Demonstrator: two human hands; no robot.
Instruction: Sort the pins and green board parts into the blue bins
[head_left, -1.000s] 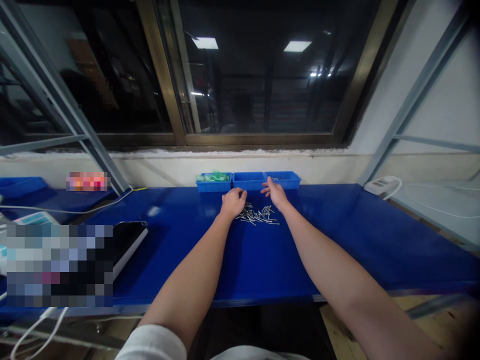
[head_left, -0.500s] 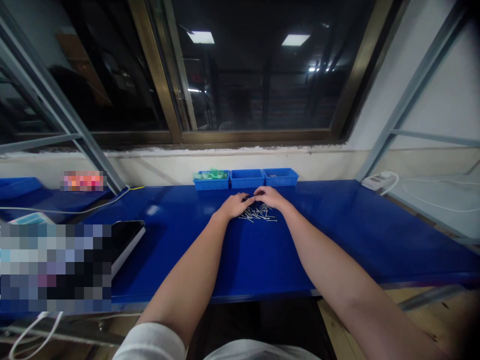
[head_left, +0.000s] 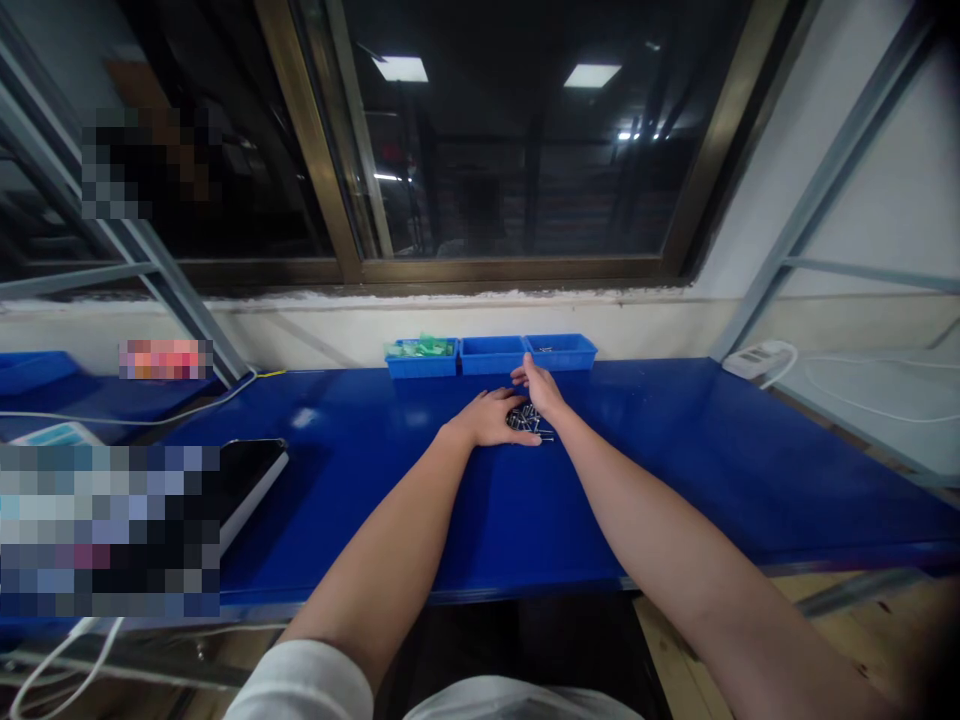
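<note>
A small heap of loose metal screws (head_left: 528,420) lies on the blue tabletop (head_left: 517,510), between my two hands. My left hand (head_left: 491,418) rests at the heap's left side, its thumb and fingers spread around the screws. On the right, my right hand (head_left: 543,388) is held on edge against the heap, fingers stretched out and thumb up. Both palms face the screws, and part of the heap is hidden behind the fingers. Neither hand has closed on anything.
Along the wall stand three blue bins: one with green packets (head_left: 422,348), a middle bin (head_left: 493,356), and a right bin (head_left: 562,352) with a few metal pieces. A black device (head_left: 255,462) sits at left. A white power strip (head_left: 756,358) lies at the far right.
My hands have come from the far side of the screws to either side of them. The fingers have spread, and the screws are gathered into a tighter heap.
</note>
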